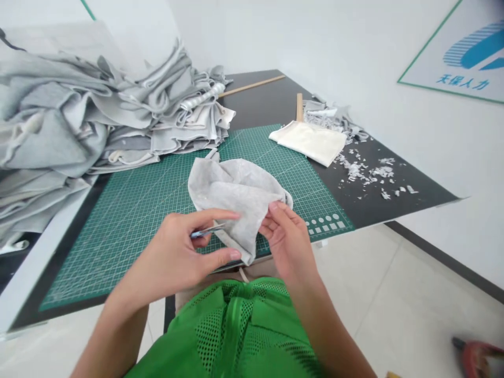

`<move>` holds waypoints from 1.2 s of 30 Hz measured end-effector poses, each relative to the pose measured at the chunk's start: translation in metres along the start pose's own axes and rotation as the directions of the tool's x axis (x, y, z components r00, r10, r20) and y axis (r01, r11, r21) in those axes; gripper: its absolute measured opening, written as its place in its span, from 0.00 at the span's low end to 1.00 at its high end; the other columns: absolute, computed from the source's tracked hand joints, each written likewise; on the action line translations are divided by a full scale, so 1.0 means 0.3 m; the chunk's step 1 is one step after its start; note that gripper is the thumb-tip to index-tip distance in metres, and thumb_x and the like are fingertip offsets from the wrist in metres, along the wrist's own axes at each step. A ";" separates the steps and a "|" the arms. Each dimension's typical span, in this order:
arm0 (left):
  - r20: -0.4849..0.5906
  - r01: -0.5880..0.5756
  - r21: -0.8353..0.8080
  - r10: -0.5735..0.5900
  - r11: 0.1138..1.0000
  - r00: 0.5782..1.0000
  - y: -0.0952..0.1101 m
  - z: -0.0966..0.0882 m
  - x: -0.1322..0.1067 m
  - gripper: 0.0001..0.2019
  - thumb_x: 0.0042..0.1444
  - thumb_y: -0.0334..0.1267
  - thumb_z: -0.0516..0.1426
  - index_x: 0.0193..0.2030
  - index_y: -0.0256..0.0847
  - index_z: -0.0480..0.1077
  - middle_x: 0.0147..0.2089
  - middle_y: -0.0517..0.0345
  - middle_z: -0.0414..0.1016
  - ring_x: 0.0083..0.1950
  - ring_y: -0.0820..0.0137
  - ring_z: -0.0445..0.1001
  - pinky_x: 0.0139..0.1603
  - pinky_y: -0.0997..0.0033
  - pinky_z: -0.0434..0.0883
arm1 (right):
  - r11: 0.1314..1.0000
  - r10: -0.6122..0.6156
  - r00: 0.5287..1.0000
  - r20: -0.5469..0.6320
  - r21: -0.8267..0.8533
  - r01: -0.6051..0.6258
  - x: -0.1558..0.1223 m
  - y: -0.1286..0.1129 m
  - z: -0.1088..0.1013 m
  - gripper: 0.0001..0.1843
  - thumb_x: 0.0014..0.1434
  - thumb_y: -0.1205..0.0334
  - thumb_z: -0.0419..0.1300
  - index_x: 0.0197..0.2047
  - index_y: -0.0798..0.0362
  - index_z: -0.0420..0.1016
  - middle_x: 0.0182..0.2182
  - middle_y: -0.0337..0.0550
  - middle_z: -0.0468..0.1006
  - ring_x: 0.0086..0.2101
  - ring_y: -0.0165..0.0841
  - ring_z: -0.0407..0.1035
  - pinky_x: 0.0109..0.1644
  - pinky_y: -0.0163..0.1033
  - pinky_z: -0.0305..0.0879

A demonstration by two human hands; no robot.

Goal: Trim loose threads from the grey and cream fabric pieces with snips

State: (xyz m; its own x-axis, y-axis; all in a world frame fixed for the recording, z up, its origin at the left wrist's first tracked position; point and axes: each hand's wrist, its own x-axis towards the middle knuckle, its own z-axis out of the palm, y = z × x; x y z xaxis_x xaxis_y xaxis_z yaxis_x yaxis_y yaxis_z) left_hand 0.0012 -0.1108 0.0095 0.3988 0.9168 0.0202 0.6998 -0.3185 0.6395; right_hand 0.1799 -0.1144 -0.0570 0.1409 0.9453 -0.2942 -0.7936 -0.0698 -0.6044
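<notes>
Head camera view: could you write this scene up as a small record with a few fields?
View: head camera, looking down at a work table
Left hand: holds a small metal tool, scissors or tweezers
Right hand: grips a grey fabric piece
Work surface: green cutting mat on a black table
Nearby: large pile of grey fabric, folded cream cloth, cloth scraps

Head-worn camera faces forward and down over a green gridded cutting mat, close above the left hand and right hand.
</notes>
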 end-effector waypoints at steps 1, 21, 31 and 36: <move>-0.004 0.030 -0.010 -0.030 1.000 1.000 -0.019 0.019 -0.013 0.23 0.50 0.45 0.67 0.54 0.48 0.74 0.25 0.67 0.60 0.25 0.76 0.60 0.25 0.80 0.65 | 1.000 -0.007 1.000 0.003 -0.011 0.007 0.015 -0.004 0.006 0.09 0.49 0.63 0.73 0.31 0.54 0.78 0.25 0.36 0.81 0.25 0.26 0.75 0.31 0.29 0.75; -0.316 -0.236 -0.074 0.202 0.969 0.927 -0.132 0.261 -0.030 0.13 0.54 0.26 0.62 0.43 0.47 0.75 0.36 0.69 0.81 0.31 0.79 0.76 0.33 0.83 0.71 | 0.997 0.060 0.998 -0.017 -0.050 -0.061 0.065 -0.003 -0.036 0.07 0.53 0.62 0.69 0.35 0.56 0.80 0.34 0.45 0.85 0.35 0.33 0.79 0.41 0.34 0.77; -0.451 -0.265 -0.037 0.220 0.964 0.865 -0.134 0.260 -0.045 0.09 0.55 0.28 0.62 0.42 0.44 0.76 0.30 0.67 0.77 0.24 0.81 0.70 0.28 0.83 0.68 | 0.942 0.072 0.992 0.105 -0.334 -0.033 -0.084 0.035 -0.088 0.09 0.52 0.57 0.72 0.36 0.52 0.85 0.31 0.39 0.84 0.33 0.30 0.77 0.39 0.34 0.77; -0.466 -0.281 0.008 0.253 0.960 0.848 -0.130 0.235 -0.063 0.08 0.56 0.28 0.61 0.41 0.42 0.76 0.25 0.68 0.72 0.20 0.82 0.63 0.24 0.82 0.65 | 0.929 0.161 0.982 0.097 -0.351 -0.117 -0.087 0.045 -0.083 0.08 0.51 0.58 0.73 0.30 0.54 0.84 0.23 0.38 0.81 0.24 0.25 0.74 0.31 0.29 0.74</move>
State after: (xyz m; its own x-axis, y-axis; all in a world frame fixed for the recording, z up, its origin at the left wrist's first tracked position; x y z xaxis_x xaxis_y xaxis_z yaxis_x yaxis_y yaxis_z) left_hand 0.0080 -0.1328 -0.0701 0.2388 0.8093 0.5367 0.5639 -0.5655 0.6018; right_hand 0.1803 -0.1481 -0.0759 -0.0467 0.9483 -0.3140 -0.5463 -0.2875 -0.7867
